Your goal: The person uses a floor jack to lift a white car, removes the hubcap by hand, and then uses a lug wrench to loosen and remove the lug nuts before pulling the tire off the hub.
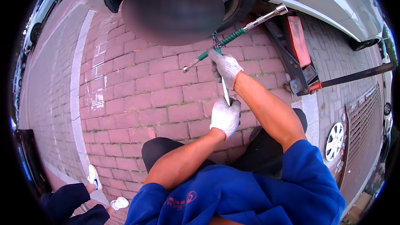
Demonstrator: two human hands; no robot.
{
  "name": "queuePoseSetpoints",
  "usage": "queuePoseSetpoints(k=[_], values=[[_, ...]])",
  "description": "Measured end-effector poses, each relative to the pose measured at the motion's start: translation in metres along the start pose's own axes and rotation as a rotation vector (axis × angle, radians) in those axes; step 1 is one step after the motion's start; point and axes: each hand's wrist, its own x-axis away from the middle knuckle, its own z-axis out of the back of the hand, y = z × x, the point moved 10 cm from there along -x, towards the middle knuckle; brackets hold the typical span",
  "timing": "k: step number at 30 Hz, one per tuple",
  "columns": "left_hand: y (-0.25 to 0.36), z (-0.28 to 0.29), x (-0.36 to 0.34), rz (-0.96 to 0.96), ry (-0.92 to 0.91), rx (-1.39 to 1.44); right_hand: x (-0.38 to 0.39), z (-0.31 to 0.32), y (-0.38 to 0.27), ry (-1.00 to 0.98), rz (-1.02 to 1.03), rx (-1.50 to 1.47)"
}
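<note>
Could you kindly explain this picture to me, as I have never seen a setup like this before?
There is no machine here: a person wears a camera on the head, and this one wide, bent-looking view looks down at their own gloved hands. The left hand and right hand both grip one arm of a cross-shaped wrench, the right nearer the crossing; green wrapping covers parts of the tool. Beyond it is a car's wheel, partly hidden by a dark blurred patch. To the right, a red-and-black jack stands on the paving bricks, and farther back toward the person lies a silvery wheel cover. At lower left, another person's white shoes show.
</note>
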Motion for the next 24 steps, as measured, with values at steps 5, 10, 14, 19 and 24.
queuePoseSetpoints(k=[5, 10, 14, 19, 24], values=[[-0.031, 0.010, -0.031, -0.154, 0.211, -0.193, -0.011, 0.000, 0.008, -0.021, 0.028, 0.023], [0.009, 0.017, -0.010, -0.128, 0.304, -0.455, -0.036, 0.037, 0.006, 0.058, 0.147, -0.331], [0.015, 0.023, -0.003, -0.130, 0.218, -0.292, -0.032, 0.100, -0.060, 0.218, 0.328, -0.758], [-0.037, -0.015, -0.036, -0.010, -0.061, 0.546, 0.019, -0.033, -0.124, 0.276, 0.923, 0.860], [-0.048, -0.031, -0.019, 0.290, -0.123, 0.848, 0.017, -0.165, 0.076, -0.989, 0.339, 1.836]])
